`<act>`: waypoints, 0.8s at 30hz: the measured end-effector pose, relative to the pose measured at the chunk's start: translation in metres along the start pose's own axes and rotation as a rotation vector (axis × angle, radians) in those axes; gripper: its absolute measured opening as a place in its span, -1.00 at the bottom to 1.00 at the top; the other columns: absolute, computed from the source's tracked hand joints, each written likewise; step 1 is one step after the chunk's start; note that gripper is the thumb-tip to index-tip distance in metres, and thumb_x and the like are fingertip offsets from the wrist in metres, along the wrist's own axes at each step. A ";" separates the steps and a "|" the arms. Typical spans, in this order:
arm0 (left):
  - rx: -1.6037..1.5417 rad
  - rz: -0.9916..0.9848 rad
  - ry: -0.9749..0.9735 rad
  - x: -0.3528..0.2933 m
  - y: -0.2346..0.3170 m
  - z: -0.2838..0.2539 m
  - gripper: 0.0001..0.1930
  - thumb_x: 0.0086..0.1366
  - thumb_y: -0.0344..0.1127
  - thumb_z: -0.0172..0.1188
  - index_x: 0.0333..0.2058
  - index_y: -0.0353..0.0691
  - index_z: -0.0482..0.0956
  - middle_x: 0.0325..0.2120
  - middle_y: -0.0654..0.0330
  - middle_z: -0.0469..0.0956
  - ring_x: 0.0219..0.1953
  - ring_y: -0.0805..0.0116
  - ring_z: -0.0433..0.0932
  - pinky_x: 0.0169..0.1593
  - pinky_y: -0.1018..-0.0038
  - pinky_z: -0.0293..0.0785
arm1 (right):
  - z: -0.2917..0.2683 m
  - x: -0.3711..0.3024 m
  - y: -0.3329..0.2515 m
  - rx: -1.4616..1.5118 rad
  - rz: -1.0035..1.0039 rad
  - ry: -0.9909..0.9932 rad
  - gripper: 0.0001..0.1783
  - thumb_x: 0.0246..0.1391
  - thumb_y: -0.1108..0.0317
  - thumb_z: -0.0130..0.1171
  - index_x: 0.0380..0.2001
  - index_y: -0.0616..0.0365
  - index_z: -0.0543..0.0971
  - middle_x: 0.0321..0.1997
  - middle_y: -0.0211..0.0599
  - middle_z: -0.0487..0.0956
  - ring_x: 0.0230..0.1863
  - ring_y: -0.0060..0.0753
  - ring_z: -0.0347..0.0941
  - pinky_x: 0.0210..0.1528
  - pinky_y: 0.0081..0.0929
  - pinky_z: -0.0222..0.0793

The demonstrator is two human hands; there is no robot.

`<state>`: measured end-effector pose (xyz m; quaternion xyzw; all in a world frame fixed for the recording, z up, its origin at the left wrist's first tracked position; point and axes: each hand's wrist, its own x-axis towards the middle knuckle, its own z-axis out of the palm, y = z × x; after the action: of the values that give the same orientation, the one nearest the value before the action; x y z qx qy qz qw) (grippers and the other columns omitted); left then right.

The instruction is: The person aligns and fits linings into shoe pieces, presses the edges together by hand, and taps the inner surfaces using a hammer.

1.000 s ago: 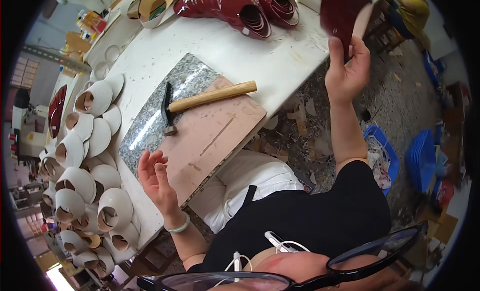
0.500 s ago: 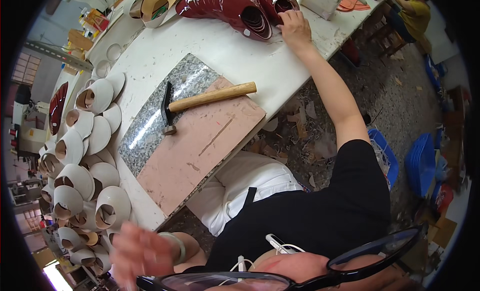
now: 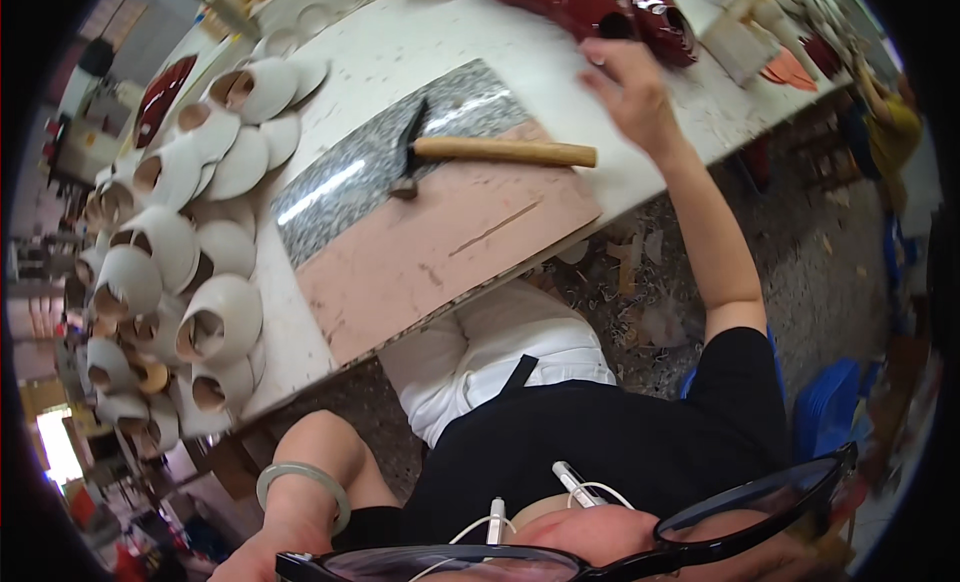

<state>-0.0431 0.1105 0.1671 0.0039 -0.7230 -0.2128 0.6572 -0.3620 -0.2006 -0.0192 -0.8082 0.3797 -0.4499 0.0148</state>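
Note:
My right hand reaches over the table just nearer than glossy dark red pieces, which look like nested shoe uppers. Its thumb and forefinger are apart, slightly blurred, and nothing shows between them. A bangle circles the left wrist; my left hand is low at the left edge of the picture, its fingers hidden behind the glasses and the lower rim. Between the hands a hammer with a wooden handle and dark head lies on a board, part speckled stone, part pinkish surface.
Rows of white curved uppers with tan linings crowd the table's left side. A grey-white block and orange pieces are at the far right. Scraps litter the floor; blue baskets stand right. Another person sits far right.
My right hand has come away from the opening of a dark red upper toward me. The left hand has dropped lower, mostly out of sight. The whole view has swung.

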 end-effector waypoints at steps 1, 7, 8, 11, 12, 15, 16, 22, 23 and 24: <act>0.015 0.011 0.016 -0.001 0.005 -0.001 -0.85 0.23 -0.34 0.14 -0.20 -0.05 0.52 -0.30 0.47 0.56 -0.33 0.58 0.47 -0.28 0.55 0.32 | 0.012 -0.007 -0.033 0.050 -0.035 -0.122 -0.56 0.02 0.10 0.28 -0.10 0.14 0.57 -0.03 -0.25 0.52 0.04 -0.16 0.37 0.05 -0.24 0.31; 0.207 0.255 0.273 -0.026 0.056 -0.015 -0.89 0.20 -0.26 0.20 -0.28 0.00 0.52 -0.35 0.58 0.56 -0.34 0.65 0.43 -0.23 0.56 0.26 | 0.075 -0.019 -0.105 0.001 -0.189 -0.351 -0.67 -0.01 0.32 0.27 -0.13 0.11 0.60 -0.13 -0.14 0.51 -0.11 -0.11 0.44 -0.06 -0.27 0.39; 0.251 0.312 0.356 -0.035 0.059 -0.020 -0.89 0.19 -0.25 0.21 -0.29 0.01 0.52 -0.36 0.60 0.56 -0.35 0.66 0.42 -0.23 0.56 0.25 | 0.079 -0.023 -0.086 0.061 -0.091 -0.424 -0.59 -0.03 0.45 0.27 -0.03 0.12 0.57 -0.12 -0.13 0.48 -0.07 -0.12 0.40 -0.02 -0.32 0.37; 0.816 0.018 0.578 -0.082 0.066 -0.069 -0.76 0.26 -0.17 0.16 -0.15 -0.09 0.59 -0.30 0.36 0.57 -0.28 0.50 0.47 -0.10 0.50 0.31 | 0.089 -0.020 -0.074 0.073 -0.144 -0.332 -0.67 0.04 0.40 0.23 -0.07 0.11 0.60 -0.19 -0.14 0.48 -0.17 -0.13 0.40 -0.11 -0.31 0.39; 1.099 -0.106 0.604 -0.113 0.065 -0.097 -0.69 0.29 -0.20 0.13 -0.09 -0.27 0.58 -0.22 0.16 0.57 -0.21 0.37 0.47 -0.03 0.38 0.35 | 0.087 -0.024 -0.069 0.026 -0.109 -0.335 -0.67 0.06 0.40 0.22 -0.05 0.11 0.60 -0.19 -0.16 0.48 -0.17 -0.16 0.39 -0.12 -0.33 0.37; 1.431 -0.586 0.927 -0.169 0.055 -0.146 -0.73 0.26 -0.36 0.21 -0.09 -0.31 0.56 -0.14 0.16 0.56 -0.17 0.36 0.53 -0.11 0.50 0.47 | 0.091 -0.020 -0.041 -0.087 -0.110 -0.324 -0.65 0.07 0.40 0.21 -0.03 0.13 0.58 -0.17 -0.18 0.49 -0.14 -0.17 0.39 -0.07 -0.34 0.35; 1.570 -0.700 0.942 -0.186 0.065 -0.163 -0.70 0.24 -0.33 0.23 -0.07 -0.28 0.56 -0.11 0.15 0.56 -0.12 0.31 0.51 -0.05 0.45 0.45 | 0.091 -0.017 -0.036 -0.136 -0.084 -0.336 -0.64 0.07 0.40 0.21 -0.01 0.13 0.57 -0.17 -0.17 0.50 -0.12 -0.15 0.40 -0.06 -0.33 0.35; 2.197 -0.925 0.467 -0.237 0.114 -0.235 -0.63 0.20 -0.28 0.20 0.01 -0.11 0.54 0.08 0.15 0.45 0.22 0.09 0.18 0.25 0.12 0.09 | 0.122 0.028 -0.213 0.329 -0.387 -0.415 -0.63 0.00 0.44 0.27 -0.07 0.22 0.55 -0.01 -0.10 0.48 0.01 -0.08 0.40 0.06 -0.30 0.34; 2.196 -0.915 0.469 -0.240 0.115 -0.239 -0.63 0.20 -0.28 0.20 0.01 -0.11 0.54 0.08 0.15 0.45 0.22 0.09 0.18 0.25 0.12 0.09 | 0.143 0.026 -0.256 0.527 -0.469 -0.534 -0.60 -0.01 0.41 0.28 -0.05 0.21 0.53 0.00 -0.11 0.49 0.04 -0.08 0.40 0.07 -0.29 0.35; 2.269 -1.014 0.374 -0.241 0.116 -0.241 -0.62 0.23 -0.25 0.14 0.04 -0.05 0.52 0.13 0.18 0.40 0.26 0.11 0.15 0.24 0.01 0.06 | 0.167 0.024 -0.300 0.607 -0.632 -0.586 -0.55 -0.01 0.36 0.29 -0.01 0.22 0.50 0.03 -0.12 0.48 0.08 -0.08 0.39 0.11 -0.25 0.33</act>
<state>0.2508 0.2117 -0.0144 0.8730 -0.3118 0.3033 0.2205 -0.0514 -0.0554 0.0078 -0.9346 -0.0499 -0.2770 0.2175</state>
